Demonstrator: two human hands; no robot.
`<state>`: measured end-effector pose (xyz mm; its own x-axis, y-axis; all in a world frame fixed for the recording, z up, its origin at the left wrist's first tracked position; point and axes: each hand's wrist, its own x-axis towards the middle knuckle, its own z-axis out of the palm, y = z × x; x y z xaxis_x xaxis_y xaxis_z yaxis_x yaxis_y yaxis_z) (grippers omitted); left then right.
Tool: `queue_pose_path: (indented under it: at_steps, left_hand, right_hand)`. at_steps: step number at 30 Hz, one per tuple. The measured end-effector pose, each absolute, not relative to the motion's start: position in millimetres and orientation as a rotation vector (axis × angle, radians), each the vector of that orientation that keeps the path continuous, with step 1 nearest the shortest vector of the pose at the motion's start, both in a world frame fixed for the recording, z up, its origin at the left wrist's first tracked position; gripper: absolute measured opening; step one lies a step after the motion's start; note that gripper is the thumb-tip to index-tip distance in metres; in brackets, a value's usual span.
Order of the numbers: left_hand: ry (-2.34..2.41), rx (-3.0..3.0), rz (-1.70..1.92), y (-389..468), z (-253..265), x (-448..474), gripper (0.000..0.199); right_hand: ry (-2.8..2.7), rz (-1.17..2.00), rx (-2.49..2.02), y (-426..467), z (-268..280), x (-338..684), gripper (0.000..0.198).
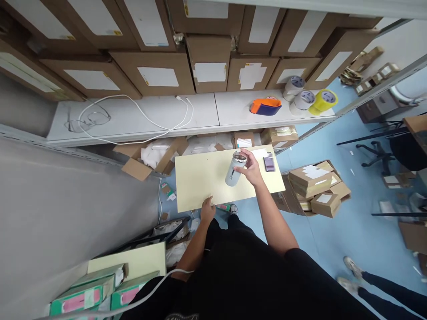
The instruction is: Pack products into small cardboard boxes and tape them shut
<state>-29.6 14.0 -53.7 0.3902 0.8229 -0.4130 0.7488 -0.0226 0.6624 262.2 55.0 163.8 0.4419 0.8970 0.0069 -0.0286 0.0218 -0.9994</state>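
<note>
My right hand [251, 168] is closed round the upper part of a light grey-blue tumbler [232, 172], with the thumb and fingers on opposite sides near its rim. The tumbler tilts a little over a pale yellow tabletop [196, 178]; I cannot tell whether its base touches the surface. A shiny lid or rim [239, 155] shows at its top, and dark lettering runs down its side. At the near edge of the tabletop rests my left hand [208, 209], fingers slightly apart and holding no object. A phone [268, 162] lies right of the tumbler.
Behind the tabletop, a white shelf [200, 111] bears cardboard boxes [150, 73], a white cable [133, 104], an orange-and-purple item [266, 106] and tape rolls [323, 101]. An open carton [160, 155] is at left, a carton of boxes [316, 184] at right. Another person's legs [383, 284] show lower right.
</note>
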Motion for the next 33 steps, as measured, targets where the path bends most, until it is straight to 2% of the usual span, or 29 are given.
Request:
queue_pose_path:
  at_steps: [4, 9, 11, 15, 23, 28, 33]
  left_hand:
    - [1.236, 1.688, 0.334, 53.3, -3.2, -11.7, 0.057]
    - [0.850, 1.657, 0.490, 118.0, 66.2, 33.8, 0.096]
    - [0.776, 1.657, 0.467, 138.5, 74.0, 49.2, 0.089]
    - [0.857, 1.671, 0.375, 159.6, 49.3, 65.2, 0.071]
    - [1.042, 1.658, 0.208, 144.5, -11.0, 66.0, 0.072]
    - [0.978, 1.624, 0.239, 135.1, -21.4, 61.7, 0.068]
    - [0.944, 1.605, 0.318, 130.9, -25.8, 54.2, 0.075]
  right_hand:
    - [-0.802, 0.914, -1.350, 54.3, 145.4, 252.1, 0.097]
    - [-0.828, 1.049, -1.286, 60.9, 118.7, 232.2, 0.098]
    - [-0.835, 1.081, -1.280, 65.9, 103.6, 226.4, 0.097]
    - [-0.829, 1.031, -1.415, 73.3, 62.3, 216.2, 0.095]
    - [-0.756, 1.000, -1.822, 53.0, -20.6, 187.4, 0.068]
    - [-0.745, 0.976, -1.845, 37.8, -38.0, 180.9, 0.075]
    - [-0.661, 0.944, -1.915, 30.0, -42.3, 177.5, 0.095]
